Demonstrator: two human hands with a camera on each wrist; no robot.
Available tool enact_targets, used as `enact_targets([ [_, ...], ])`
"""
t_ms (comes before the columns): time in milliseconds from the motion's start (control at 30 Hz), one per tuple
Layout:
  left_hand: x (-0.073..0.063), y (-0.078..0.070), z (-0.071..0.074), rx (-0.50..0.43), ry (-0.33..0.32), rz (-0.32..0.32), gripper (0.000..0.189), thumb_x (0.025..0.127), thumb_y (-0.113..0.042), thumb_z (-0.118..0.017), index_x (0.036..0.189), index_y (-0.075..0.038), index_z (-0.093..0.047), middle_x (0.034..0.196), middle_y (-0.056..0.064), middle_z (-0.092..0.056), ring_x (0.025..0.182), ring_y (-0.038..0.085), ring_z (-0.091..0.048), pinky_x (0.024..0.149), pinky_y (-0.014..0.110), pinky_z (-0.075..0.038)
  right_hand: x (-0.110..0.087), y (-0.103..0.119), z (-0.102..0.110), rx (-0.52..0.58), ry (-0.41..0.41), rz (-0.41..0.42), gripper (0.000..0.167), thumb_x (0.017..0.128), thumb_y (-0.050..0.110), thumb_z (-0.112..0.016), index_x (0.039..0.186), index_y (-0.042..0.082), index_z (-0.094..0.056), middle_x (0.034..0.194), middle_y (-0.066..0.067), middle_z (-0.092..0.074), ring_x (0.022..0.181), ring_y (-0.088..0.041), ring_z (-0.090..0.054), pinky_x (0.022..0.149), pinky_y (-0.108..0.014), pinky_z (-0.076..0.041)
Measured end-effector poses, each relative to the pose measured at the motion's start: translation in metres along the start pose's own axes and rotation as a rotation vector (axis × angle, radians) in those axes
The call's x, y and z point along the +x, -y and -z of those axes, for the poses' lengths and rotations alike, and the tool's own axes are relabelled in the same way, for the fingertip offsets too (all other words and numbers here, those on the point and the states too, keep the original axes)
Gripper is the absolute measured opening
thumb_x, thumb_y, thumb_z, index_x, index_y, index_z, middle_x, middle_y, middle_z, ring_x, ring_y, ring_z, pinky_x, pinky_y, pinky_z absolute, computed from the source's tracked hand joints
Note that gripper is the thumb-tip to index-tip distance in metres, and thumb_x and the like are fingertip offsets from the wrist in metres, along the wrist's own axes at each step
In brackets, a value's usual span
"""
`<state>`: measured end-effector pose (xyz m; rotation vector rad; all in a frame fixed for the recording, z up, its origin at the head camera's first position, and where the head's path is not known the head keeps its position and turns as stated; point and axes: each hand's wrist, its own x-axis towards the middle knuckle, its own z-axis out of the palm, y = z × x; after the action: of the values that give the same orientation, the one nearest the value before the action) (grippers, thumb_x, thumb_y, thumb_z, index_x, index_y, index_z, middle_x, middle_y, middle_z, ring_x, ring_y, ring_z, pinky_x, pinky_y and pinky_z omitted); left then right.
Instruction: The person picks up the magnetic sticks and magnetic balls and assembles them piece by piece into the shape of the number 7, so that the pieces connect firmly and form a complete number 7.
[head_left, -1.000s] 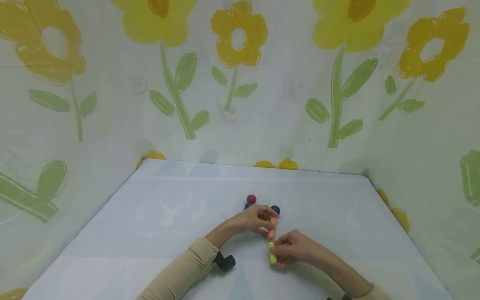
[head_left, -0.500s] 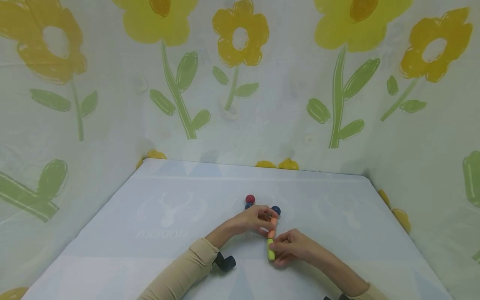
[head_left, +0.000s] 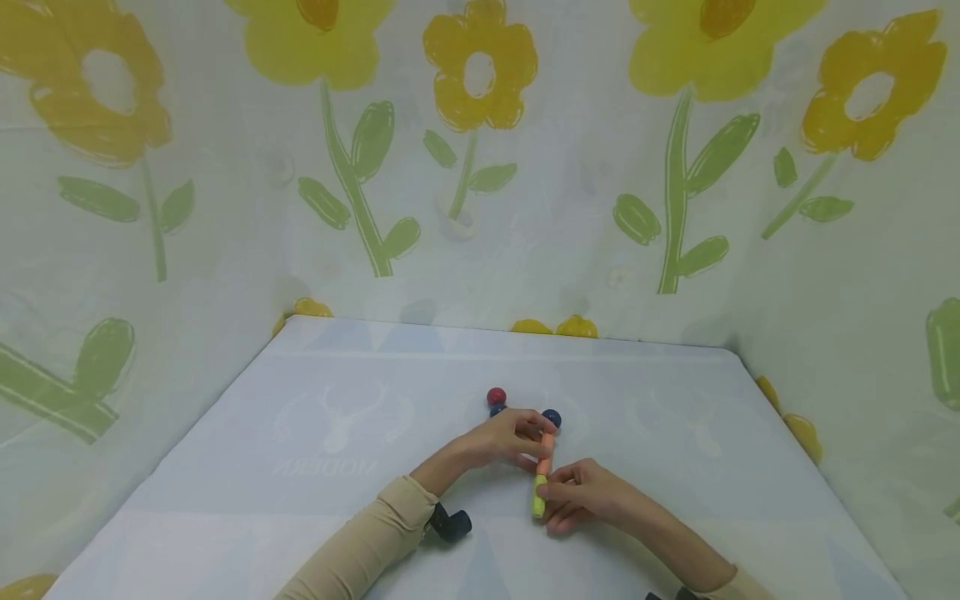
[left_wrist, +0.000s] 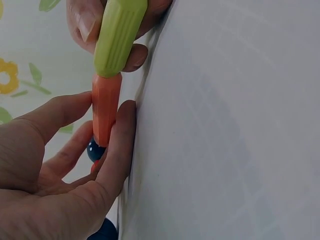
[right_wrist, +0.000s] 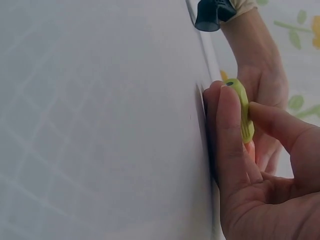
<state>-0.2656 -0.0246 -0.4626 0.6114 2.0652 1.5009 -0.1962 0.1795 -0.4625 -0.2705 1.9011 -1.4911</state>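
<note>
My left hand [head_left: 513, 440] pinches an orange ridged plastic stick [left_wrist: 106, 110] between thumb and fingers. A dark blue ball [head_left: 552, 417] sits at the stick's far end. My right hand [head_left: 588, 496] pinches a yellow-green ridged stick [head_left: 539, 497], which has a small dark hole in its near end [right_wrist: 230, 84]. End to end, the green stick meets the near end of the orange one, nearly in line with it. Behind my left hand are a red ball [head_left: 497, 397] and another blue ball [head_left: 497, 411], the latter partly hidden by the hand.
The hands work low over a white table [head_left: 360, 433] with a faint printed pattern. A black wrist device [head_left: 452, 525] juts from beside the left sleeve. Flower-printed cloth [head_left: 555, 192] hangs behind the table and at both sides.
My right hand has brought the green stick up against the orange stick, closing the gap, and its near end has swung left. The red ball has shifted slightly left. My left hand stays put.
</note>
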Motion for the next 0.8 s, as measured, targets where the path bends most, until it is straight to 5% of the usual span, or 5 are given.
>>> enact_targets([
  [800,-0.0011,0.0005,0.0009,-0.011,0.005,0.0,0.033,0.089,-0.012,-0.071,0.121,-0.008,-0.065,0.105,0.005,-0.067,0.092,0.014,-0.062,0.08,0.034,-0.06,0.0016,-0.0017,0.0058,-0.041,-0.018,-0.005,0.051,0.095,0.042,-0.061,0.116,-0.004,-0.063,0.09,-0.014,-0.075,0.07,-0.015,-0.072,0.067,-0.029,-0.06],
])
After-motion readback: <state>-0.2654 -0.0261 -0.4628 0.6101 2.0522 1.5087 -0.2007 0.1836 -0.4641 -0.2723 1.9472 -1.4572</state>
